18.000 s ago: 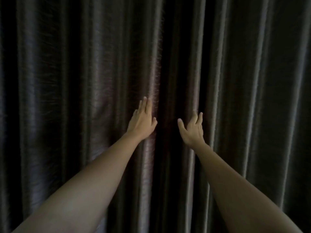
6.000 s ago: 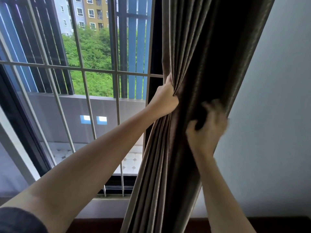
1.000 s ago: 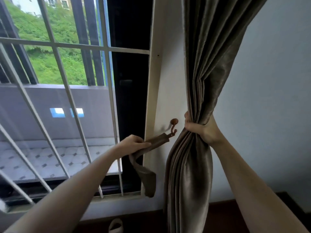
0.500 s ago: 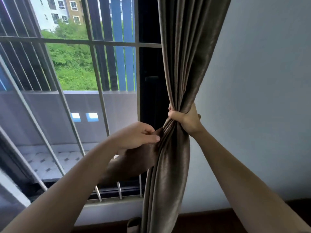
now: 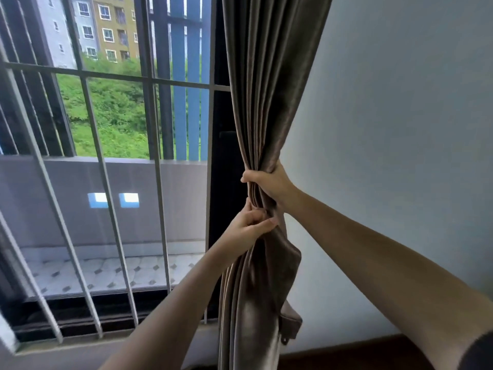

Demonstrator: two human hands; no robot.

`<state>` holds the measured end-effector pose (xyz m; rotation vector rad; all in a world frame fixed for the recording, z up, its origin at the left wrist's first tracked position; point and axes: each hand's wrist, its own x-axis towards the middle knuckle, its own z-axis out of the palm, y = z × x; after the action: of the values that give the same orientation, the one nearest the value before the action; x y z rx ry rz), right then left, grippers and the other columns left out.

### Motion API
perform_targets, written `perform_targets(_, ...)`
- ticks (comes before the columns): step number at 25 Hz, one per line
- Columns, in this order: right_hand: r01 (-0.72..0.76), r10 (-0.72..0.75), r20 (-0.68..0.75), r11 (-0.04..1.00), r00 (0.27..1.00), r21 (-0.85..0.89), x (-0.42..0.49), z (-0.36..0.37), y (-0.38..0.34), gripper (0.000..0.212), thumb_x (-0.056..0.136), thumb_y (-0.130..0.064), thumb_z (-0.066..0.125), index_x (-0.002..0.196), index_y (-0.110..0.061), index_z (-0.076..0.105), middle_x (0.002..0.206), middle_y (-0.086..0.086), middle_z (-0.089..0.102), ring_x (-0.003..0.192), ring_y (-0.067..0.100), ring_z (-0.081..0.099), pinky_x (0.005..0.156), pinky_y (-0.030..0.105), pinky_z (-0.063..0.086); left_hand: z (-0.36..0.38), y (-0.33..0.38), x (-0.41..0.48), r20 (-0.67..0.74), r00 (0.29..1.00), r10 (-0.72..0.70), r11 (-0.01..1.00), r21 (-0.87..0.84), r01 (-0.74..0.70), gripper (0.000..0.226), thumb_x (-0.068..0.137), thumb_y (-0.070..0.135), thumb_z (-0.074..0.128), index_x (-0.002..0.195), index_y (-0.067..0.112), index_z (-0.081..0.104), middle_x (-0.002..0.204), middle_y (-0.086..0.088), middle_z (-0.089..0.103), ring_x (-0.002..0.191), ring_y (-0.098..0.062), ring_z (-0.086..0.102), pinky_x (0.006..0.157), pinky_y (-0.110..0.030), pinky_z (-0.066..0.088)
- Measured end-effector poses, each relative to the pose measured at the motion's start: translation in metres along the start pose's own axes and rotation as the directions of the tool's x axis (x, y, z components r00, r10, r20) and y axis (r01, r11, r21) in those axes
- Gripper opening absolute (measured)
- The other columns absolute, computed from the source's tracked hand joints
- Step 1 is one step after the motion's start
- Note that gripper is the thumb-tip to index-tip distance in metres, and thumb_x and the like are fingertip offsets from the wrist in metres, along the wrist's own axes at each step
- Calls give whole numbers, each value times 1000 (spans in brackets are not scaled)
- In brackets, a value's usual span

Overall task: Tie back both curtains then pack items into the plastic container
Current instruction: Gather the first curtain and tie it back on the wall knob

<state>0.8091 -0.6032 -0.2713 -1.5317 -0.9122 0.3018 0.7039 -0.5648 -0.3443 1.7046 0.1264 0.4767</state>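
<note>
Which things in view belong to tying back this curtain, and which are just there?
In the job:
curtain, gripped in a bunch by the right hand
tie-back band, pinched by the left hand

Just there:
window bars
wall
balcony floor

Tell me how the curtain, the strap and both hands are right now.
Taupe pleated fabric curtain: bunched together, not tied yet.
Matching fabric tieback band: loose, end dangling.
Right hand: gripping the bunched curtain.
Left hand: pinching the tieback band.
Grey barred window: uncovered.
</note>
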Motion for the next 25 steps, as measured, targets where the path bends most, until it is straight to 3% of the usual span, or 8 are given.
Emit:
perform_targets(7,-115,117,-1,976,993,184,-3,-11,-5,53,68,-18,77,116,-13,56,103,8,64,97,26,63,84,39,56,22,-5,-2,-102,986,130,893,444,-72,35,91,13,52,66,38,52,156,-13,16,142,-23,23,105,-20,31)
perform_targets(9,-97,101,-11,976,995,197,-5,-13,-3,50,70,-17,75,117,-11,56,104,9,65,96,26,64,72,32,56,27,-9,-5,-118,972,201,866,486,-120,29,89,15,57,72,38,51,158,-11,13,138,-13,30,96,-7,31)
perform_targets(11,-87,93,-18,973,996,216,-7,-14,-2,49,72,-17,73,118,-11,56,106,9,64,97,25,63,73,30,55,32,-10,-5,-177,957,229,891,434,-133,29,82,16,64,72,36,46,148,-11,33,119,-15,50,81,-4,37)
perform_targets(13,-87,95,-27,975,995,204,-7,-15,-2,47,75,-17,71,119,-13,54,109,9,63,100,24,62,84,34,55,35,-10,-3,-254,940,227,917,380,-119,34,78,16,69,73,28,38,106,-6,53,82,-16,56,61,-8,40)
perform_targets(15,-104,110,-20,976,994,192,-6,-14,-3,48,72,-20,72,117,-14,55,108,10,62,100,26,62,89,41,54,40,-9,-1,-353,920,172,942,331,-49,41,76,22,72,81,26,31,86,2,52,68,-10,53,58,-16,45)
perform_targets(19,-135,137,3,974,991,183,-8,-7,-5,52,67,-24,72,116,-15,56,104,11,64,98,30,63,88,45,55,43,-5,10,-563,826,15,969,212,127,70,63,44,77,103,28,22,86,5,64,76,-16,66,73,-42,58)
perform_targets(23,-180,176,40,973,984,142,-13,-14,-10,42,75,-22,69,112,-9,57,97,11,65,94,27,65,84,36,56,43,-1,26,-623,779,69,886,397,239,89,58,54,75,126,25,26,91,0,67,80,-23,67,73,-41,57)
perform_targets(25,-191,178,103,972,979,137,-16,-18,-10,44,73,-25,70,111,-8,59,95,10,65,93,25,64,82,34,56,48,-2,29,-652,750,110,895,393,210,77,64,47,75,125,19,38,89,-2,69,80,-23,68,75,-40,57)
